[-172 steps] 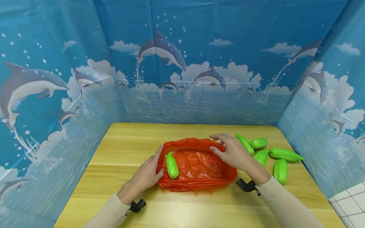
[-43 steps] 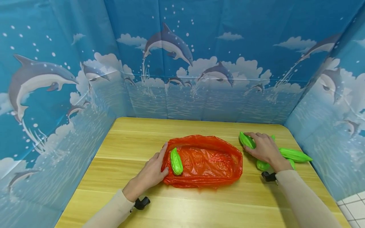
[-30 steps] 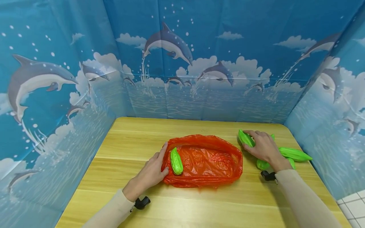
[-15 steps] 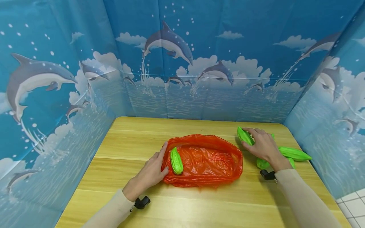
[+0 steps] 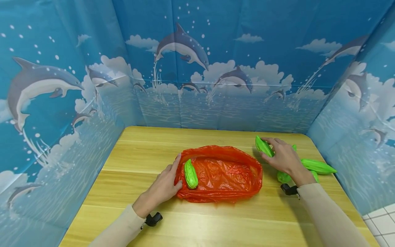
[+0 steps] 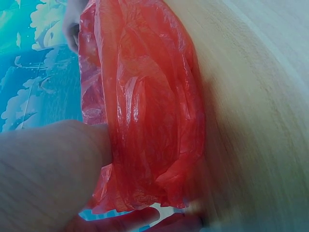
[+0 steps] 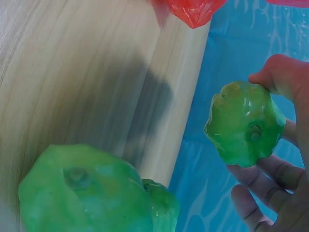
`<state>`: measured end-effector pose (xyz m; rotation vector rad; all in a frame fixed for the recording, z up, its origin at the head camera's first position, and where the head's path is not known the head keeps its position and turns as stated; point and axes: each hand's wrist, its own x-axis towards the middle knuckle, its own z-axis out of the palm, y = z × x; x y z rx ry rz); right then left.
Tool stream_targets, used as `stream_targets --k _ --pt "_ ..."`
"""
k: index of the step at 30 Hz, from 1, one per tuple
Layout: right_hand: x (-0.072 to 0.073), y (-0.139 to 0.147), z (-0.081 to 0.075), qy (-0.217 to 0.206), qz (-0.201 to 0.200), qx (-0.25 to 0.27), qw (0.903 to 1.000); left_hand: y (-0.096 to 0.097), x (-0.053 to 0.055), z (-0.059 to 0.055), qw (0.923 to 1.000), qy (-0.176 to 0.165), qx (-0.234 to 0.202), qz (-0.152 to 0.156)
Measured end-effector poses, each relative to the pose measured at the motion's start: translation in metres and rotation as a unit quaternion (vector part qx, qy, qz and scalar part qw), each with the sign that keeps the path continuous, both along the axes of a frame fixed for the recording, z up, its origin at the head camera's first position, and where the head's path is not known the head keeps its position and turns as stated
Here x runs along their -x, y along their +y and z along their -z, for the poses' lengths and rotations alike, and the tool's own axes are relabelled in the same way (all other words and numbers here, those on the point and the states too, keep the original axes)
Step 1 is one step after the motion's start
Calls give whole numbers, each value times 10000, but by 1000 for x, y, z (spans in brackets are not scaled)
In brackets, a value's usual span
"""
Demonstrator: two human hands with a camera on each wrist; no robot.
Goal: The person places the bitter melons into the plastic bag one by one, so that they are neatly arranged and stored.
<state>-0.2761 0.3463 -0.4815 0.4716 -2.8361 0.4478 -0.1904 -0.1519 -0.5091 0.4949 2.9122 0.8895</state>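
Observation:
A red plastic bag (image 5: 220,173) lies with its mouth spread wide in the middle of the table. One green bitter melon (image 5: 191,174) is inside, at its left end. My left hand (image 5: 162,185) holds the bag's left edge, its thumb (image 6: 91,140) partly hidden behind the film in the left wrist view. To the right of the bag, my right hand (image 5: 282,157) grips another bitter melon (image 7: 244,123) between thumb and fingers, raised off the table. Beneath and beside that hand lie several more bitter melons (image 5: 319,166), some partly covered by it.
The wooden table (image 5: 135,151) has its far edge against a blue dolphin-print curtain (image 5: 216,96), which also rises on the left and right. White floor tiles (image 5: 381,223) show at the lower right. A black wrist camera (image 5: 289,189) sits below my right wrist.
My right hand has gone from the bag's right rim to the pile and taken hold of a bitter melon. It has since moved slightly away and left with it. My left hand stays put.

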Motion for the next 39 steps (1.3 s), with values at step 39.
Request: stream_targets --k 39 --pt "-13 -26 -34 572 -348 254 9974 0 -1 -2 10000 -28 -28 -19"
